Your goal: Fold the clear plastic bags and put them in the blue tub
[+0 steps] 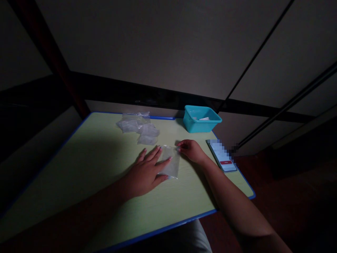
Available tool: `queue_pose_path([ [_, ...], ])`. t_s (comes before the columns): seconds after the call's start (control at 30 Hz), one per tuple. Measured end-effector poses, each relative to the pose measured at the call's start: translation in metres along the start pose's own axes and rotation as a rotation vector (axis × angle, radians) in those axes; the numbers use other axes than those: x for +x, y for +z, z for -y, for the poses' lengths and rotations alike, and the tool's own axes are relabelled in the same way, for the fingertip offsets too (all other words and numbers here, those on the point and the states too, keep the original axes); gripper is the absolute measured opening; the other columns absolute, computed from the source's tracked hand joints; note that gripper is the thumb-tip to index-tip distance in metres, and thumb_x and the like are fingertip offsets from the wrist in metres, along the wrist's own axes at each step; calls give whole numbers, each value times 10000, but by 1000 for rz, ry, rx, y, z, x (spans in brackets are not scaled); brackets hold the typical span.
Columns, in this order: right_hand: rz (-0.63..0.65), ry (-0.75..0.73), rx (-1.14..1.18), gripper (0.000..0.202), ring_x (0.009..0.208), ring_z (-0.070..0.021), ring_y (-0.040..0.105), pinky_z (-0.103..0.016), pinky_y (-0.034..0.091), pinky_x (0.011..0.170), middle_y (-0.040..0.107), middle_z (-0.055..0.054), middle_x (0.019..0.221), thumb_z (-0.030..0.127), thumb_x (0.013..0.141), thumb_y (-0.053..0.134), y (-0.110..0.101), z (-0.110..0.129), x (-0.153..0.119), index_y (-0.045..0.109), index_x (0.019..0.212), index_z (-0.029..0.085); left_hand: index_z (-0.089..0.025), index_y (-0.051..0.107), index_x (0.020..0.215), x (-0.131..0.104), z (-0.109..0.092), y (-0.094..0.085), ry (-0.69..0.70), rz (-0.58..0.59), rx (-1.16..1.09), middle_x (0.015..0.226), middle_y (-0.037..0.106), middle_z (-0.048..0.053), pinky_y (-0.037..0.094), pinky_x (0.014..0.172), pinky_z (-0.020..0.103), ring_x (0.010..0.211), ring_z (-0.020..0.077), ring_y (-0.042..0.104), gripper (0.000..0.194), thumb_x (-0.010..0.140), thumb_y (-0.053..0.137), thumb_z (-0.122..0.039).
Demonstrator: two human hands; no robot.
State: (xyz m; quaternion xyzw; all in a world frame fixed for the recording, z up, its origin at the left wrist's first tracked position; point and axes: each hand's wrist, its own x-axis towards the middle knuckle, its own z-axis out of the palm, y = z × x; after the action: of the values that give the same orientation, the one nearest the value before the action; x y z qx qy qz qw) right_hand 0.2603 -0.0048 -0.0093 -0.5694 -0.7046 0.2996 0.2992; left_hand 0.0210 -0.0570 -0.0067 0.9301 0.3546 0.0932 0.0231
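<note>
A small clear plastic bag [172, 167] lies flat on the pale green table. Across its left side my left hand [144, 174] rests with the fingers spread, its fingertips on the plastic. My right hand [191, 150] is at the bag's upper right corner, thumb and fingertips pinched together on the plastic there. Farther back, several more clear plastic bags [149, 133] lie loosely in an overlapping heap, with whitish contents or folded layers I cannot make out.
A turquoise plastic basket [202, 125] stands at the back right with white pieces inside. Near the right edge lies a phone [222, 158] with its screen lit. The table [86, 165] has a blue rim, and panelled cabinet doors [147, 45] rise behind it.
</note>
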Motion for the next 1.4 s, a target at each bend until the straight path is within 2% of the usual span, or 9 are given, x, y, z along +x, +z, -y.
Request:
queue_pose_path([
  [0.1, -7, 17, -52, 103, 607, -118, 525, -221, 396, 578, 661, -32, 700, 161, 713, 675, -1, 5, -1, 671, 803, 110, -284, 375, 1419, 0, 0, -1, -2, 3, 6, 1501, 315, 160, 169, 1078, 589, 1409, 329, 194, 563, 908, 476, -497],
  [0.27, -39, 50, -146, 185, 545, -109, 472, -226, 319, 503, 628, -19, 613, 302, 724, 708, -4, 10, -3, 671, 721, 120, -281, 370, 1421, -1, 0, 1, 0, -25, -15, 1510, 304, 135, 145, 1094, 579, 1410, 331, 189, 570, 905, 484, -494],
  [0.4, -55, 89, -182, 234, 515, -111, 460, -233, 296, 478, 609, -20, 554, 346, 687, 741, -6, 10, -4, 663, 643, 130, -281, 376, 1418, -1, 1, 1, -5, -12, -25, 1511, 302, 133, 150, 1092, 578, 1407, 333, 199, 567, 905, 478, -500],
  [0.53, -52, 108, -161, 197, 523, -117, 485, -231, 314, 483, 628, -31, 570, 309, 679, 739, -6, 10, -4, 678, 653, 124, -279, 370, 1422, -1, 0, 0, -4, -6, -16, 1506, 309, 146, 164, 1088, 573, 1406, 334, 201, 573, 905, 474, -504],
  [0.73, -33, 120, -76, 167, 544, -115, 522, -215, 378, 517, 658, -23, 644, 198, 682, 683, -2, 11, -2, 702, 805, 86, -288, 348, 1431, -1, 0, -1, -5, 9, 18, 1505, 309, 155, 203, 1075, 561, 1410, 323, 195, 576, 911, 460, -510],
  [1.0, -15, 91, -127, 39, 529, -122, 500, -226, 338, 512, 610, 0, 551, 125, 663, 637, -6, 15, -5, 668, 642, 116, -298, 345, 1431, -1, 0, 0, 0, -1, 18, 1509, 312, 136, 194, 1081, 554, 1410, 325, 194, 568, 917, 446, -518],
  [1.4, -44, 25, -284, 52, 608, -122, 496, -216, 319, 562, 630, -16, 669, 117, 766, 592, 1, 19, -7, 637, 746, 136, -305, 334, 1439, -1, -1, 0, -23, 27, 6, 1524, 276, 127, 168, 1097, 537, 1419, 313, 165, 582, 911, 450, -522],
])
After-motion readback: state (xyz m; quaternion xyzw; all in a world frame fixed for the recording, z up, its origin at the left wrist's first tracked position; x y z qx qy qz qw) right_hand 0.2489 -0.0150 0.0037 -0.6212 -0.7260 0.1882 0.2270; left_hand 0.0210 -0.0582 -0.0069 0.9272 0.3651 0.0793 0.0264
